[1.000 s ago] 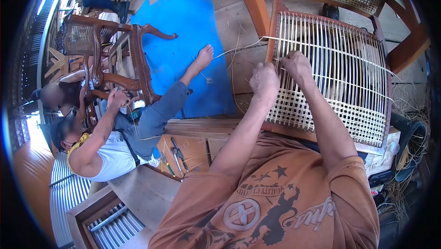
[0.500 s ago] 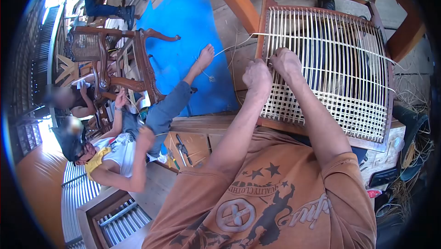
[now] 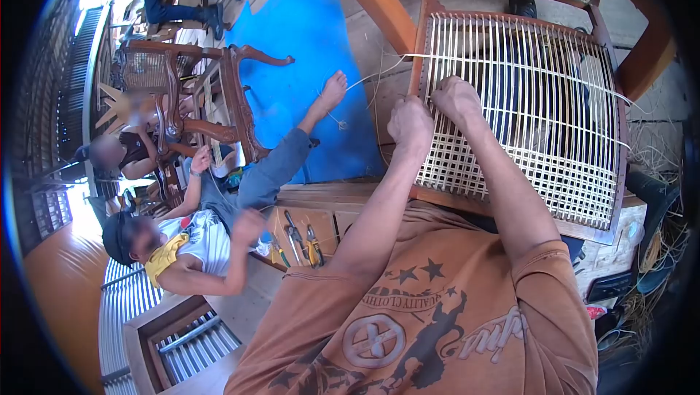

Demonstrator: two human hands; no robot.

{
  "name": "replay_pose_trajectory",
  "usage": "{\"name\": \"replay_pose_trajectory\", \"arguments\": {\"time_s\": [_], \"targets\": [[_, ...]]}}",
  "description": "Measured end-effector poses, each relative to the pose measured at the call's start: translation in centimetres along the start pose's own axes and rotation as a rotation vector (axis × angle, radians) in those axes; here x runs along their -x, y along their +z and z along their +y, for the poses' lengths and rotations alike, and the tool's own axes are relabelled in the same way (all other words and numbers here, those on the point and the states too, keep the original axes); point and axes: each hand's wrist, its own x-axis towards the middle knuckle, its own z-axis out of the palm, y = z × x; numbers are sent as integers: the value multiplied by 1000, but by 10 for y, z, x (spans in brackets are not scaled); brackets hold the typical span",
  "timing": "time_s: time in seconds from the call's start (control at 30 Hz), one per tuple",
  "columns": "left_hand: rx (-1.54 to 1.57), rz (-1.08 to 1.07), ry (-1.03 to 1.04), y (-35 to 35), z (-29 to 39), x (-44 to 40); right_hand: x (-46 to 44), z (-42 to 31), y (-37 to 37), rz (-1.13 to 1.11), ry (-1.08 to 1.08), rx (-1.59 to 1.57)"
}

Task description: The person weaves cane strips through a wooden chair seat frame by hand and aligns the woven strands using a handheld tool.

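Note:
A wooden chair frame point(image 3: 421, 38) lies in front of me, its seat strung with pale cane strands point(image 3: 525, 89). The part nearest my body is a tight open weave point(image 3: 518, 180). At the left rail, my left hand point(image 3: 410, 125) is closed, its fingertips pressed together against the wood; what they pinch is hidden. Just inside that rail, my right hand point(image 3: 459, 100) is closed over the strands. A crosswise cane strand point(image 3: 543, 119) runs from around its fingers toward the right rail. Farther up, another crosswise strand point(image 3: 496, 63) crosses the seat and trails past the left rail.
To the left sits a co-worker point(image 3: 197, 245) with one leg stretched over a blue sheet point(image 3: 299, 67). Pliers point(image 3: 314, 248) and other tools lie on the boards between us. A carved chair point(image 3: 237, 96) and other people are beyond. Loose cane point(image 3: 649, 162) hangs at the right.
My view has shifted slightly, so the background sits farther right. My hands stay at the left rail with hardly any movement. The co-worker's near hand has moved, and the yellow-handled pliers show more.

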Motion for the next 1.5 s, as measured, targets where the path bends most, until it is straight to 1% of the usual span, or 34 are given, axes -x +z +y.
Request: {"name": "replay_pose_trajectory", "arguments": {"time_s": [0.07, 0.2, 0.3, 0.4, 0.47, 0.6, 0.63, 0.67, 0.7, 0.73, 0.8, 0.87, 0.93, 1.0, 1.07, 1.1, 1.13, 1.2, 1.23, 1.27, 1.33, 1.37, 1.4, 1.47, 1.5], "targets": [[-3, -10, 4, -3, 1, 0, -1, 1, 1, 7, 4, -2], [-1, -21, 12, -2, -2, -6, -3, 6, 5, 9, -54, 40], [12, -3, 21, 1, -5, -6, -2, 1, 10, 33, 11, 157], [17, -20, 101, 4, -15, -7, -1, -10, 13, 30, 27, 243], [75, 25, 184, 0, -31, -17, -1, -16, 10, 21, 18, 293], [242, 88, 430, -4, -39, -26, 10, -20, 4, 26, -190, 437], [193, 48, 429, -4, -38, -28, 5, -19, 8, -13, -125, 448], [159, 9, 417, -7, -37, -29, -2, -7, 20, 42, -115, 413], [29, -53, 372, -10, -32, -30, 8, -12, 12, 94, -181, 388], [-99, -104, 316, -13, -25, -32, 14, -20, 4, 50, -150, 367], [-226, -43, 366, 17, -36, -41, 7, -21, 1, -69, -87, 367], [-156, -101, 400, 9, -31, -40, 3, -18, 3, -68, -43, 300], [-144, -135, 404, 5, -27, -40, 7, -17, -1, -64, -82, 321], [-31, -88, 479, -1, -34, -37, 17, -20, -6, -49, -49, 261], [-38, -196, 425, -37, -32, -36, 11, -7, 1, -44, -102, 262], [-41, -256, 393, -51, -34, -33, 18, -13, -2, -2, -132, 299], [-64, -219, 404, -47, -47, -38, 15, -7, 7, 73, -191, 288], [-114, -146, 413, -24, -86, -54, 18, -8, 13, 100, -207, 342], [-110, -111, 394, -26, -96, -55, 25, -17, 12, 102, -181, 432], [-102, -74, 373, -28, -104, -56, 28, -20, 12, 85, -175, 430], [-116, -36, 321, -27, -126, -65, 27, -16, 14, 101, -253, 427], [-139, -37, 289, -22, -142, -74, 26, -10, 14, 130, -346, 401], [-161, -41, 256, -20, -152, -76, 32, -20, 3, 151, -357, 377], [-233, -78, 293, -28, -151, -68, 60, -46, -37, 178, -380, 331], [-252, -104, 319, -27, -148, -66, 68, -36, -55, 262, -379, 224]]}}
